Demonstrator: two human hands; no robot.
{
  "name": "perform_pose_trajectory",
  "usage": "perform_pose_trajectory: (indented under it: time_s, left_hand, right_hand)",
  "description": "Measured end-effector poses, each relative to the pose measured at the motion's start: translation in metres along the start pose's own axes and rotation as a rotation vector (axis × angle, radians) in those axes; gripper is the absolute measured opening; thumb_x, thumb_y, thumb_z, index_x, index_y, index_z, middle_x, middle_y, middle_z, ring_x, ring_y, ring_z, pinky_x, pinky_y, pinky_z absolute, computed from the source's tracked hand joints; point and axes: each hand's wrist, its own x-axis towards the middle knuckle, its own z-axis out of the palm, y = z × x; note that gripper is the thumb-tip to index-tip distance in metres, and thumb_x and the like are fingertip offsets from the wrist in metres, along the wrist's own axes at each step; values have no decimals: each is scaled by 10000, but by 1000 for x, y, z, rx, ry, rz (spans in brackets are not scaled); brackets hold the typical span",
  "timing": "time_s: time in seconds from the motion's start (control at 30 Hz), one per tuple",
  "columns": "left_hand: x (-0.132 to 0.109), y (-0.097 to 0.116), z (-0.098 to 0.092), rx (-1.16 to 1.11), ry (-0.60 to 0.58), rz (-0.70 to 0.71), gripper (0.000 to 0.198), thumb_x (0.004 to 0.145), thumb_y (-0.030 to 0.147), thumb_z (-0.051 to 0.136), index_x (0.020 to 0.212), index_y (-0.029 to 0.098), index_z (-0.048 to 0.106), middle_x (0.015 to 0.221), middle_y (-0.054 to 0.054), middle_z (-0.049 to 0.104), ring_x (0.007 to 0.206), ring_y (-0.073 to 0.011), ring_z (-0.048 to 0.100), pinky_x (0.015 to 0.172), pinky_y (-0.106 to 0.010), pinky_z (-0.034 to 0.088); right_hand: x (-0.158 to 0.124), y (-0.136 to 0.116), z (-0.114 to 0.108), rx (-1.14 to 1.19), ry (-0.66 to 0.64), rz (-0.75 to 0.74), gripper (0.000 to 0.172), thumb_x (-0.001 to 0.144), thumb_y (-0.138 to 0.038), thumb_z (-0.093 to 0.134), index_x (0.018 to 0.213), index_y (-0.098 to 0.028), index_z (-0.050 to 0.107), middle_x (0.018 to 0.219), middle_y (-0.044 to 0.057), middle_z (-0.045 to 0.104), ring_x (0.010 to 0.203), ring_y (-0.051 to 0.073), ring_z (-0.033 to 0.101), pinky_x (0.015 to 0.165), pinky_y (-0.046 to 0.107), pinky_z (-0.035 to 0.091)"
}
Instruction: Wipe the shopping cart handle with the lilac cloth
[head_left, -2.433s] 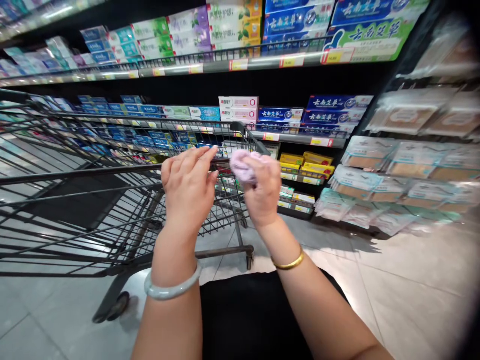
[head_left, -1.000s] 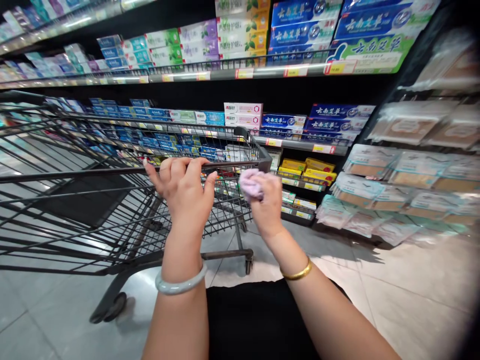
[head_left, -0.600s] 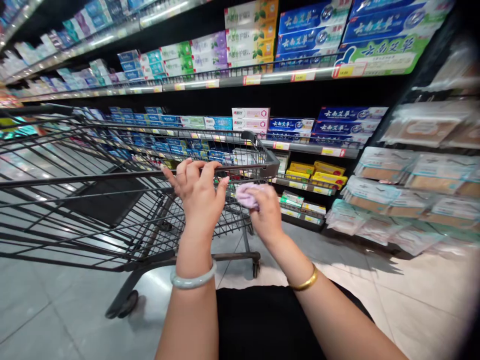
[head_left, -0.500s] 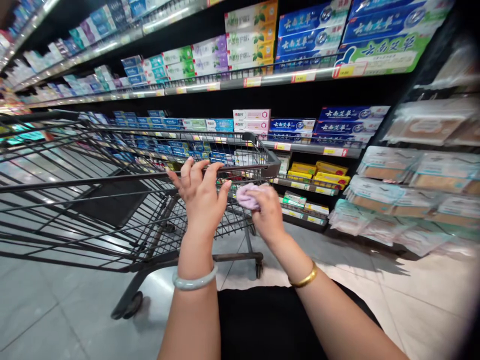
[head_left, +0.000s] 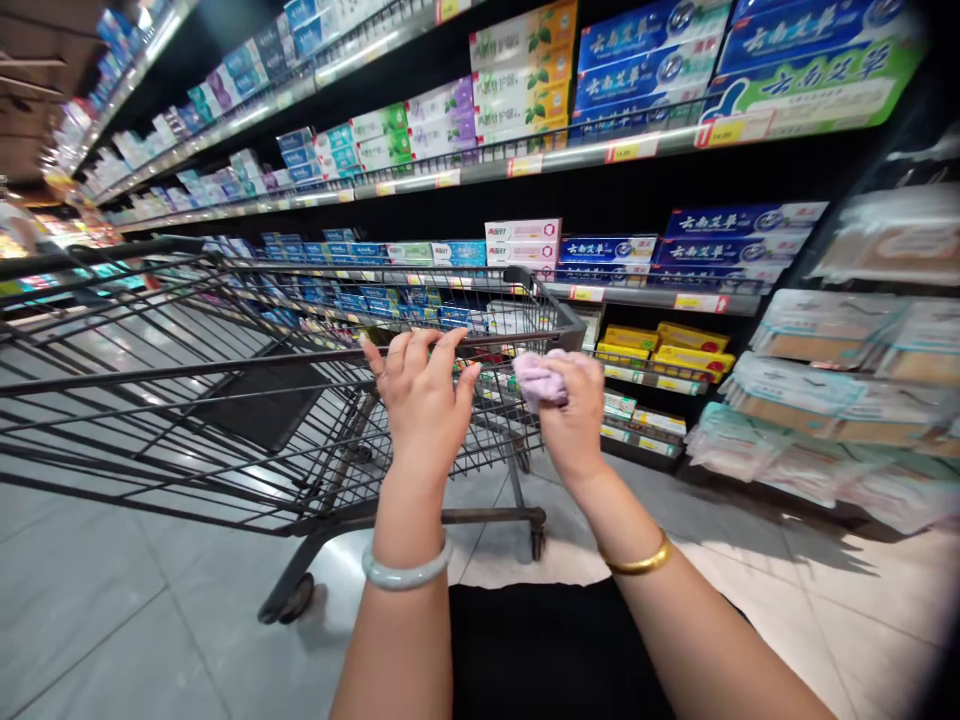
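A dark wire shopping cart (head_left: 274, 362) stands in front of me, its front end to the right. My left hand (head_left: 426, 400), with a pale bangle at the wrist, is at the cart's near top rail, fingers spread and bent over it; whether they touch the rail I cannot tell. My right hand (head_left: 574, 415), with a gold bangle, is closed around a crumpled light purple cloth (head_left: 538, 380). The cloth is just in front of the cart's front corner (head_left: 564, 322), near the end of the rail.
Behind the cart run store shelves (head_left: 450, 180) stacked with toothpaste boxes (head_left: 649, 60). Yellow boxes (head_left: 694, 355) sit on a low shelf. Bagged goods (head_left: 810, 390) hang at the right. Grey floor tiles (head_left: 97, 600) lie under the cart wheels (head_left: 289, 598). A blurred person stands far left.
The whole view has shifted, so the cart and shelves appear further right. My right hand and the cloth have moved right, away from my left hand, toward the cart's corner.
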Motion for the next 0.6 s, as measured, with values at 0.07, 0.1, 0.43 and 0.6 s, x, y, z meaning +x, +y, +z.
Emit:
perform_pose_trajectory:
  time_s: [0.07, 0.1, 0.43, 0.6]
  left_hand:
    - [6, 0, -1, 2, 0, -24, 333, 980, 457, 550, 1196, 285, 736, 1130, -66, 726, 1166, -292, 555, 1246, -542, 144]
    - [9, -1, -2, 1, 0, -38, 314, 997, 445, 519, 1138, 296, 756, 1074, -50, 743, 1108, -280, 573, 1206, -527, 213]
    - [8, -44, -18, 98, 189, -197, 272, 990, 460, 549, 1042, 292, 756, 1258, -52, 703, 1292, -286, 533, 1243, -563, 75]
    - [14, -58, -20, 207, 83, -145, 316, 987, 472, 524, 903, 265, 747, 856, -49, 687, 966, -265, 548, 1150, -495, 268]
  right_hand:
    - [-1, -1, 2, -42, 46, 19, 380, 795, -87, 613, 1122, -263, 692, 1169, 90, 589, 1149, 268, 571, 1009, 484, 506]
    - [-5, -4, 6, -57, 24, 16, 399, 787, -64, 599, 1123, -257, 694, 1169, 95, 590, 1150, 271, 567, 1005, 486, 506]
    - [-1, -7, 11, -53, 35, -13, 412, 777, -51, 602, 1110, -266, 715, 1173, 87, 590, 1123, 272, 580, 980, 494, 512]
    - [-16, -24, 29, 39, -216, -57, 508, 729, 13, 543, 1125, -266, 696, 1167, 81, 617, 1148, 267, 584, 989, 488, 518]
